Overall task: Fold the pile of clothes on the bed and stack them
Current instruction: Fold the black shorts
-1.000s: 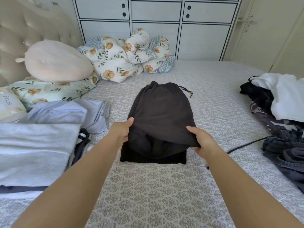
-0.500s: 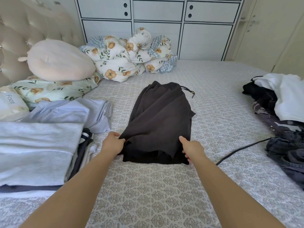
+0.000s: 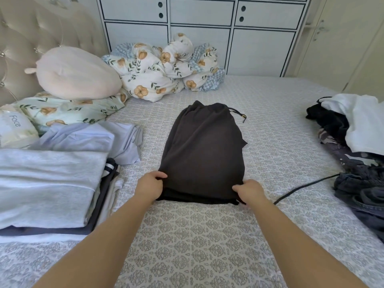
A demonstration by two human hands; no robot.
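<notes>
A dark brown garment with a drawstring waist lies folded lengthwise in the middle of the bed. My left hand pinches its near left corner and my right hand pinches its near right corner, holding the upper layer down over the lower edge. A stack of folded clothes topped by a grey piece stands at the left. An unfolded pile of dark and white clothes lies at the right edge.
A pale blue garment lies beside the stack. A pink plush cushion, floral pillows and a bunched floral duvet fill the head end. A black cord runs over the sheet at the right. White drawers stand behind.
Both hands have drawn the garment's upper layer toward me and lowered it, so its edge now lies near the bottom edge of the lower layer.
</notes>
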